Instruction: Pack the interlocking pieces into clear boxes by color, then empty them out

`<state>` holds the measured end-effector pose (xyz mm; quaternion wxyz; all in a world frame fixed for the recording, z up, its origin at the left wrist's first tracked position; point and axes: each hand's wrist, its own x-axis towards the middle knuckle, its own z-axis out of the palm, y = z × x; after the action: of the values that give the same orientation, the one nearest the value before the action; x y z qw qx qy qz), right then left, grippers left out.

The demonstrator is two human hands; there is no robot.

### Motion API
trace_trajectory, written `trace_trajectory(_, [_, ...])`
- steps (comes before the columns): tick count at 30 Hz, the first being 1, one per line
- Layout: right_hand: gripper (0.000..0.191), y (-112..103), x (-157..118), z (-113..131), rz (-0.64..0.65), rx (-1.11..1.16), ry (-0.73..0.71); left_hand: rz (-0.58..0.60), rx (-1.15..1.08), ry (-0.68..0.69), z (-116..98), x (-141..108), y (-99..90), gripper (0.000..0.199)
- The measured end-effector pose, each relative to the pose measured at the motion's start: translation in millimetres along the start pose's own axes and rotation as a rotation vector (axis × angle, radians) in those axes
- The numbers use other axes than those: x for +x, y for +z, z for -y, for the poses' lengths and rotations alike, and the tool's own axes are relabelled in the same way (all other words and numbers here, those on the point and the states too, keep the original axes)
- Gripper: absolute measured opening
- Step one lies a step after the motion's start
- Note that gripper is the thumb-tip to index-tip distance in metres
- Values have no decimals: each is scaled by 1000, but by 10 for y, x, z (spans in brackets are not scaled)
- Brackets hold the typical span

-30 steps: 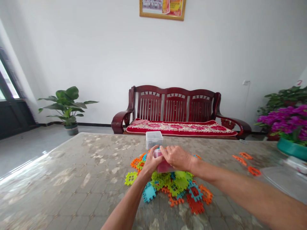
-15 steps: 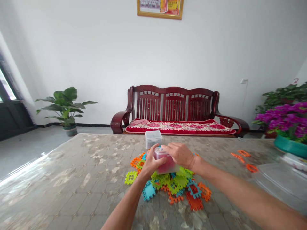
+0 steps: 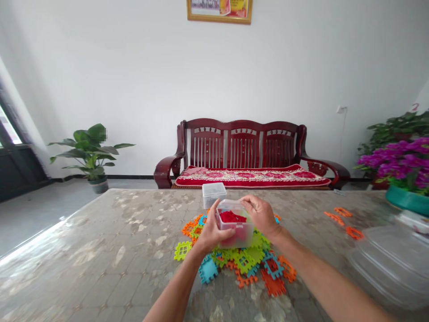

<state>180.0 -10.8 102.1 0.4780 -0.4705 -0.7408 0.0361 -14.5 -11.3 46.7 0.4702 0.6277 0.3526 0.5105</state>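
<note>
Left hand [image 3: 211,232]: clear box [image 3: 241,237] | inside: red contents [image 3: 232,217] | right hand [image 3: 263,215]: lid [image 3: 232,204]

Bright, diffuse daylight; I see glare whitening the left edge of the tabletop [image 3: 140,264], nearest the luminous pane [image 3: 9,127], wide-angle stretching toward the margins, and 1 pixelated patch [image 3: 103,134].

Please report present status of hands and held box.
Left hand grips box, red contents showing. Right hand holds raised lid. Colored pieces around; second box behind.
</note>
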Motion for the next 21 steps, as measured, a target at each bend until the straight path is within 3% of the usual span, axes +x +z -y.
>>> trace_trajectory(2, [23,-19,91,-27,-51,105,129,23,19,41,-4,-12,16,119])
trace_trajectory(5, [26,17,127,-119,-48,257,207,57,-18,30,10,-23,15,126])
trace_trajectory(9, [49,191,34,-262,-66,497,376,70,-56,21,33,-32,-4,133])
trace_trajectory(13, [49,330,25,-293,-126,844,563,82,-51,58,-1,-40,34,132])
trace_trajectory(16, [46,337,115,-221,-197,962,582,107,-90,47,-44,-38,79,133])
trace_trajectory(21, [42,279,256,-87,-287,945,461,234,-245,-24,-185,-39,44,137])
